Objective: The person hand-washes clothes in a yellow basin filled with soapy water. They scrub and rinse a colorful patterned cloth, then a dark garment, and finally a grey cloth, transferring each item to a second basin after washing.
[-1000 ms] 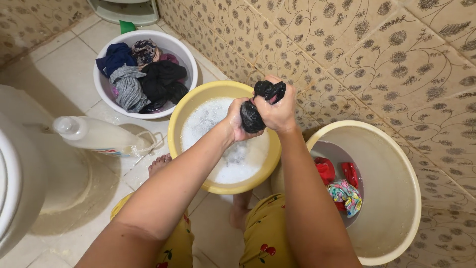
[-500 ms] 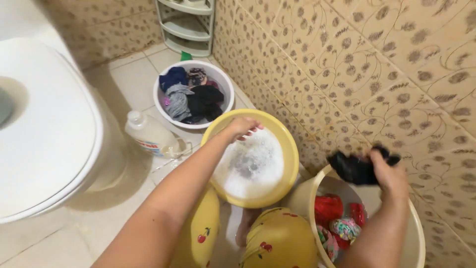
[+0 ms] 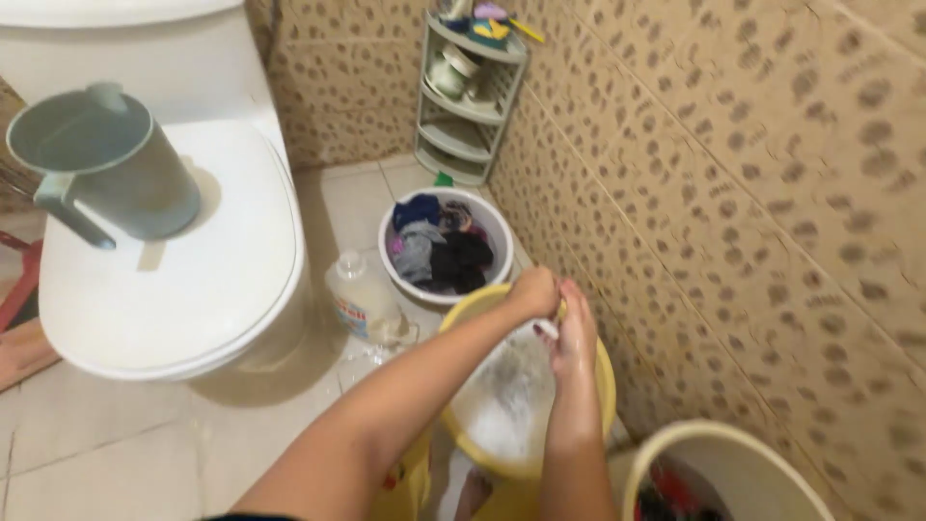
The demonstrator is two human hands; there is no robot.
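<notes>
- Just right of the frame's centre, the left hand (image 3: 533,292) and the right hand (image 3: 575,336) meet over the far rim of the yellow basin (image 3: 606,386), which holds foamy white water (image 3: 506,410).
- The left hand is curled into a loose fist; the right is flatter, fingers pointing away from the camera. Something small and pale shows between them, but the blur makes it impossible to tell what it is, or whether either hand actually grips it.
- Above the hands, the white basin (image 3: 502,232) sits on the floor, filled with dark and grey clothes (image 3: 439,253).
- To the left of the yellow basin, a clear plastic bottle (image 3: 362,301) lies tilted on the tiles, close to the toilet's base.
- In the upper left, a grey-green jug (image 3: 101,164) stands on the closed toilet lid (image 3: 212,289).
- A cream bucket (image 3: 723,463) shows at the lower right edge — red cloth inside, mostly cut off.
- A corner shelf (image 3: 468,106) stands at the top centre against the patterned wall.
- Risks, as I judge them: soapy water could slop over the yellow rim onto the tiles, where bare feet might slip — and a stray elbow could catch the bottle or rock the basin.
</notes>
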